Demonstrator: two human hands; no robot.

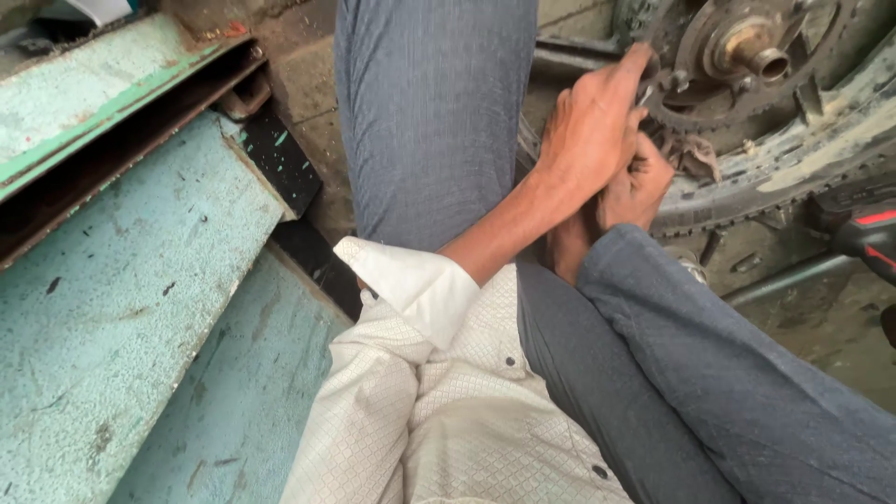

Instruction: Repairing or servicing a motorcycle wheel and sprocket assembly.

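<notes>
Teal-painted, scuffed metal steps [121,308] are seen far to the left of the fingers, with a rusty-edged green metal ledge [103,103] above them. Nearer the fingers, a grey-blue trouser leg [429,112] is raised upright, and a cream patterned shirt sleeve with a turned-back cuff [411,289] is seen below it.

From that cuff the left hand [588,135] is stretched out; its fingers [627,70] are laid flat and close together against the toothed steel sprocket [747,56] of a dirty motorcycle wheel [803,140]. Whether anything is gripped under the palm cannot be told.

Just beneath and partly covered by it, the right hand [635,187] is curled in a narrow fist around a grimy brownish rag [691,154], which is pressed against the wheel just right of the fingertips. The second trouser leg [709,373] is bent across below this hand.

Past the fingers to the right, the rubber tyre [840,112] is seen, and a black and red part [863,233] lies at the frame's edge.
</notes>
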